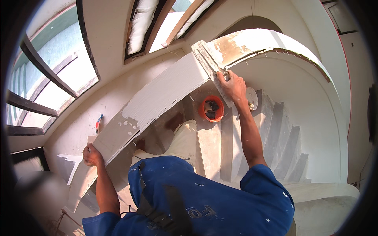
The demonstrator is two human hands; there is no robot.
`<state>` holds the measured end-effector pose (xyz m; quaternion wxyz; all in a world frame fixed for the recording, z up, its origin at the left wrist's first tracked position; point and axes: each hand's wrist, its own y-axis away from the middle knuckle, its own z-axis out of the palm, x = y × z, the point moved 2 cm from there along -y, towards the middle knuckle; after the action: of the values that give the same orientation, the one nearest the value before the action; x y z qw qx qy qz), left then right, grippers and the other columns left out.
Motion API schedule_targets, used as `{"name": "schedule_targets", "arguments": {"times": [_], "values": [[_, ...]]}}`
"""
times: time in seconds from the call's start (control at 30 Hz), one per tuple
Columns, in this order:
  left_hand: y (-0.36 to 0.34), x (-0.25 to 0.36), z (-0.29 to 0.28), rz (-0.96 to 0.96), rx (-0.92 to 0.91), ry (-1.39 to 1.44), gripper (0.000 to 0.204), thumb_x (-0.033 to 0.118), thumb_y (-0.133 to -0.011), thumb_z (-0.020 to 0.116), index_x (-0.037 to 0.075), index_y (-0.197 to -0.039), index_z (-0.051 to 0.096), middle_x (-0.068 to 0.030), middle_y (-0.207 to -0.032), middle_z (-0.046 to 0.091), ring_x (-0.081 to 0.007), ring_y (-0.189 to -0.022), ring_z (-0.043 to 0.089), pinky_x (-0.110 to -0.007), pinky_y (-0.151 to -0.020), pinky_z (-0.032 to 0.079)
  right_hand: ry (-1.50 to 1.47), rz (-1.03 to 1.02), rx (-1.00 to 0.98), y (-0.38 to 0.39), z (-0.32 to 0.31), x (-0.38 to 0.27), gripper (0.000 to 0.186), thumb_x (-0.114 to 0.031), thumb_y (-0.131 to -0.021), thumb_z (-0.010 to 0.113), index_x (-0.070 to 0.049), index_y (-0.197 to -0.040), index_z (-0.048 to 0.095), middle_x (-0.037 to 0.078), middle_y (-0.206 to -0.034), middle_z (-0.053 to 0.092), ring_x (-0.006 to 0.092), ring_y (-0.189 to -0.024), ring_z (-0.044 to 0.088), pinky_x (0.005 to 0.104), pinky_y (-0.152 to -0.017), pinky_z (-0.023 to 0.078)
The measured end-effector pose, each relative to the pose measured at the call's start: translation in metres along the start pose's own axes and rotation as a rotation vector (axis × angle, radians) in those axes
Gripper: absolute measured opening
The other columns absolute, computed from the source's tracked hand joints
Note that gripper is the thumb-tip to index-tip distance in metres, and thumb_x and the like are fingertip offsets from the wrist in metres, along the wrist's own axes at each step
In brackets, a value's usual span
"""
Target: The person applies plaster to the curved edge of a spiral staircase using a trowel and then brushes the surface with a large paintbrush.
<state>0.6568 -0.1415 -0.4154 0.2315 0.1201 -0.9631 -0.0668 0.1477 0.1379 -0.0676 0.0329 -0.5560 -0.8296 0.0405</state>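
One long plastering trowel (207, 61), smeared with pale plaster, lies crosswise on a curved stair parapet (165, 90), just above the centre of the frame. The person's bare right hand (233, 86) has its fingers wrapped closely around the handle, at the end of the trowel nearer the middle of the frame. The parapet sweeps as a broad arc from the lower left to the upper right. Left of the trowel its surface is mostly coated whitish, with a bare greyish-tan patch farther down; right of it, tan and white areas mix, and short pins jut from the inner edge.

At the lower left, the bare left hand (93, 156) rests at the parapet's outer edge with its fingers curled in; whether it has hold of anything cannot be told. Just above this hand, at the left, is a small tool (98, 124) in red and blue.

Near the centre, an orange bucket (202, 110) with dark contents stands on grey stairs (271, 137) that fan toward the lower right. A pale round container (254, 96) is beside the right forearm, partly hidden. The person's blue shirt (220, 200), flecked with white, fills the bottom centre. Framed windows (47, 96) brighten the upper left.
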Motion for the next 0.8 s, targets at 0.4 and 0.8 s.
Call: {"name": "schedule_targets", "arguments": {"times": [0.4,0.8], "values": [[0.000,0.005,0.015,0.036,0.065,-0.030,0.049,0.053,-0.092,0.048,0.014,-0.110,0.071,-0.0053,-0.117,0.067,-0.0227,-0.117,0.055,-0.051,-0.111,0.018,-0.328,0.118,-0.105,-0.029,-0.027,0.038,0.068,-0.055,-0.085,0.051,0.007,-0.109,0.067,0.032,-0.103,0.067,0.0437,-0.100,0.065,0.0467,-0.091,0.049],[-0.003,-0.003,0.009,0.030,0.073,-0.036,0.052,0.054,-0.092,0.047,0.012,-0.108,0.072,-0.0043,-0.116,0.068,-0.0244,-0.117,0.056,-0.053,-0.111,0.019,-0.155,-0.414,-0.291,0.128,0.042,-0.056,0.051,-0.054,-0.086,0.058,-0.005,-0.097,0.067,0.020,-0.061,0.063,0.0400,-0.060,0.065,0.0499,-0.059,0.052]]}}
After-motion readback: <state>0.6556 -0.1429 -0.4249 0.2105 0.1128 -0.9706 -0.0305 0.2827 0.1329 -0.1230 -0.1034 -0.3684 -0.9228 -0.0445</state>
